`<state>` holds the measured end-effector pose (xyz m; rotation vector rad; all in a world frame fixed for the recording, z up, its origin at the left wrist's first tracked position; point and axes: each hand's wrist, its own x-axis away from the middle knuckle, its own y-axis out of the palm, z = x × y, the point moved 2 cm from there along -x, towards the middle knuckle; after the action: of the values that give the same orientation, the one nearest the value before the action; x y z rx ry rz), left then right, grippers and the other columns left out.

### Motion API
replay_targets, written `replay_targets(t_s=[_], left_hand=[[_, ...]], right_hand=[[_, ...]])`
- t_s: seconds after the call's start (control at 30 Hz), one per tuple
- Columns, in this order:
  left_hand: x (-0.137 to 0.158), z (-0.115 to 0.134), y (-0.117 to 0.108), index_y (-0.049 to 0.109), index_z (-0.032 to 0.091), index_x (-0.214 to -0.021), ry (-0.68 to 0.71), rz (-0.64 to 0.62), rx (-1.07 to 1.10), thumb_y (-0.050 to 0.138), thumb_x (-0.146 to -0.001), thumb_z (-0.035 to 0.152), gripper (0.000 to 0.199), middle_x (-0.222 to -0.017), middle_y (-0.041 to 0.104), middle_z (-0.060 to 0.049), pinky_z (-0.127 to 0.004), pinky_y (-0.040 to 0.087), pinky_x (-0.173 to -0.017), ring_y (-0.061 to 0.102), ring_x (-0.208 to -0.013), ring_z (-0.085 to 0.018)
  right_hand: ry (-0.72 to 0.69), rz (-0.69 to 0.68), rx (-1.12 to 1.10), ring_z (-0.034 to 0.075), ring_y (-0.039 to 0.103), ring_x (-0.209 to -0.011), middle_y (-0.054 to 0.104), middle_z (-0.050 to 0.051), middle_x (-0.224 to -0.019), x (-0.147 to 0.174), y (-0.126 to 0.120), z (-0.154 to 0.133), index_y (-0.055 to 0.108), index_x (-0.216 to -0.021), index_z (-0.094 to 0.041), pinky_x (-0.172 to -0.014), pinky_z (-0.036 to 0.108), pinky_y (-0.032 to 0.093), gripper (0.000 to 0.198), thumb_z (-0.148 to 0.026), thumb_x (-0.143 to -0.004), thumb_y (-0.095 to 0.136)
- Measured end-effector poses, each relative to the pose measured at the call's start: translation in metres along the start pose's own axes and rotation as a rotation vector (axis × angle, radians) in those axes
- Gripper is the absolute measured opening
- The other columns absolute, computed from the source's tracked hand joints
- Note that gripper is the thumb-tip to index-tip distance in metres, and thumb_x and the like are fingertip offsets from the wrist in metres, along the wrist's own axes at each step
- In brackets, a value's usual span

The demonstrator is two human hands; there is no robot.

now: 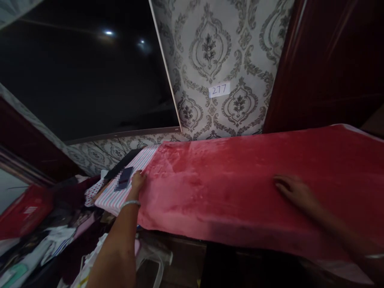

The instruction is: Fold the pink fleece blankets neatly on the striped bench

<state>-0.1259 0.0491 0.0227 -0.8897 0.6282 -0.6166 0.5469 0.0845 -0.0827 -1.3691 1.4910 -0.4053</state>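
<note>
A red plush blanket lies spread over a long surface, its near side hanging over the front edge. My left hand, with a bangle at the wrist, is at the blanket's left edge, fingers closed on the cloth there. Out over the right half of the blanket is my right hand, slightly blurred, palm down with fingers stretched and thumb apart, nothing held. Just left of my left hand, a dark phone rests on a striped cloth that shows beyond the blanket's edge.
A large dark screen fills the upper left. Patterned wallpaper with a paper label reading 277 rises behind. Clothes and a red bag are piled at lower left. Below the blanket stands a pale plastic chair.
</note>
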Motion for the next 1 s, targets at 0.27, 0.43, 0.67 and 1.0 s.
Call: replay_targets(t_s=[0.27, 0.43, 0.67, 1.0], left_hand=[[-0.021, -0.003, 0.006, 0.061, 0.011, -0.121, -0.119, -0.073, 0.046, 0.061, -0.077, 0.025, 0.046, -0.083, 0.071, -0.01, -0.037, 0.052, -0.073, 0.069, -0.083, -0.03], [-0.026, -0.003, 0.004, 0.059, 0.016, -0.116, -0.142, -0.18, 0.182, 0.062, -0.074, 0.025, 0.043, -0.057, 0.057, 0.003, -0.031, 0.045, -0.056, 0.057, -0.055, -0.022], [-0.02, -0.007, -0.004, 0.064, 0.02, -0.091, -0.08, -0.26, 0.427, 0.064, -0.066, 0.026, 0.025, -0.061, 0.061, 0.005, -0.022, 0.037, -0.049, 0.05, -0.051, -0.013], [-0.024, -0.01, 0.003, 0.068, 0.018, -0.08, -0.098, -0.325, 0.5, 0.068, -0.058, 0.027, 0.024, -0.058, 0.061, 0.003, -0.022, 0.038, -0.05, 0.05, -0.054, -0.014]], right_hand=[[-0.124, -0.022, -0.062, 0.027, 0.064, -0.098, 0.069, 0.011, -0.098, -0.049, 0.034, -0.064, 0.071, -0.091, -0.022, -0.09, 0.042, 0.053, 0.019, -0.025, -0.09, 0.052], [-0.062, -0.065, 0.034, 0.026, 0.061, -0.097, 0.067, 0.01, -0.096, -0.061, 0.044, -0.08, 0.071, -0.091, -0.021, -0.087, 0.039, 0.05, 0.016, -0.017, -0.089, 0.056], [-0.011, -0.114, 0.13, 0.027, 0.059, -0.101, 0.066, 0.012, -0.104, -0.066, 0.046, -0.086, 0.072, -0.101, -0.02, -0.085, 0.038, 0.047, 0.014, -0.02, -0.091, 0.063], [-0.037, -0.114, 0.178, 0.026, 0.058, -0.1, 0.065, 0.012, -0.105, -0.056, 0.046, -0.097, 0.07, -0.1, -0.02, -0.085, 0.035, 0.045, 0.01, -0.019, -0.093, 0.062]])
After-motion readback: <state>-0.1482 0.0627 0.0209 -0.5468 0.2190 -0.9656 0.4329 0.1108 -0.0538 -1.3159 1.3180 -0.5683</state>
